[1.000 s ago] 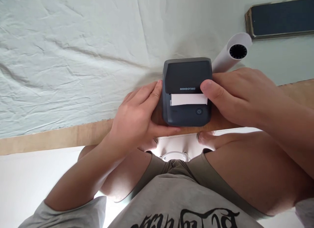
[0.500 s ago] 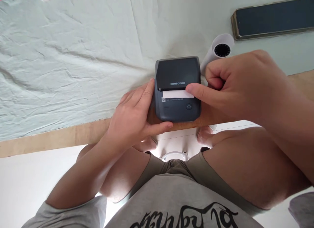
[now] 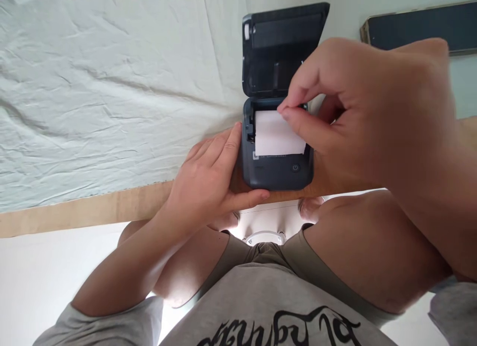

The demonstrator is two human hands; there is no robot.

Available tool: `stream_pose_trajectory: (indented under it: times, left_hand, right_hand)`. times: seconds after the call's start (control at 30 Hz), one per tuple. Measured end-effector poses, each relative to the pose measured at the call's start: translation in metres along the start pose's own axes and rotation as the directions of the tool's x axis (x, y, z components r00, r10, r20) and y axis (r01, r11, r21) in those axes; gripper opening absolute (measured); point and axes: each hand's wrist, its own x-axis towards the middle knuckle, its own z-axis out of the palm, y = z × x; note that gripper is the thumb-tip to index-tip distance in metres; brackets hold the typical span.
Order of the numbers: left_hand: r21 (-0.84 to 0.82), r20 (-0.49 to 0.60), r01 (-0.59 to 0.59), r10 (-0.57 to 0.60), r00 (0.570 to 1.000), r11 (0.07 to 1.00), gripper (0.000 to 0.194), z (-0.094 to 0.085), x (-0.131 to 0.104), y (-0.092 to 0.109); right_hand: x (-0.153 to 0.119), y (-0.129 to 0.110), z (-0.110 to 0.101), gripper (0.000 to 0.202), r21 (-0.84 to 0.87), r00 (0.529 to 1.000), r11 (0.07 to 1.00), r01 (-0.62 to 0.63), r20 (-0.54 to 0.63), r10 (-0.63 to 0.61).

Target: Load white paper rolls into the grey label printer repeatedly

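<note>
A dark label printer (image 3: 276, 175) sits at the table's edge with its lid (image 3: 278, 57) raised and tipped back. White label paper (image 3: 278, 133) lies over the opening, its loose end reaching across the printer's front. My left hand (image 3: 208, 169) steadies the printer, fingers stretched along its left side and thumb at the front edge. At the paper's upper right, my right hand (image 3: 367, 105) is closed in a pinch, thumb and forefinger pressed together on the paper. That hand covers the right side of the opening. Whether a roll sits underneath cannot be seen.
A phone (image 3: 425, 28) lies at the back right, partly behind my right hand. Pale, wrinkled cloth (image 3: 112, 87) covers the table, leaving a bare wooden edge (image 3: 85, 204) at the front. My legs are below that edge. A small object is cut off at the top left.
The printer's lid has swung up and back, exposing the paper inside. My right hand has moved from the lid's front edge to a pinch on the paper. My left hand stays at the printer.
</note>
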Motion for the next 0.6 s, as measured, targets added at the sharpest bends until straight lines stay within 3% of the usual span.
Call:
stream_pose_trajectory:
  times: [0.13, 0.33, 0.53, 0.6]
  left_hand:
    - [-0.008, -0.019, -0.015, 0.015, 1.0, 1.0, 0.112, 0.002, 0.0, -0.001]
    - [-0.041, 0.028, -0.008, 0.01, 1.0, 0.999, 0.115, 0.001, -0.001, -0.003]
    - [-0.069, -0.014, -0.042, 0.041, 0.999, 0.997, 0.114, 0.002, 0.0, -0.003]
    - [-0.077, -0.027, -0.055, 0.053, 0.998, 0.996, 0.114, 0.003, -0.001, -0.003]
  right_hand:
    - [0.014, -0.011, -0.007, 0.028, -0.253, 0.972, 0.96, -0.12, 0.167, 0.165]
    - [0.031, -0.004, -0.01, 0.039, -0.325, 0.909, 0.946, -0.019, 0.388, 0.151]
    - [0.035, -0.002, -0.003, 0.032, -0.32, 0.919, 0.946, 0.044, 0.384, 0.087]
    - [0.027, 0.009, -0.005, 0.035, -0.281, 0.952, 0.958, 0.047, 0.302, 0.042]
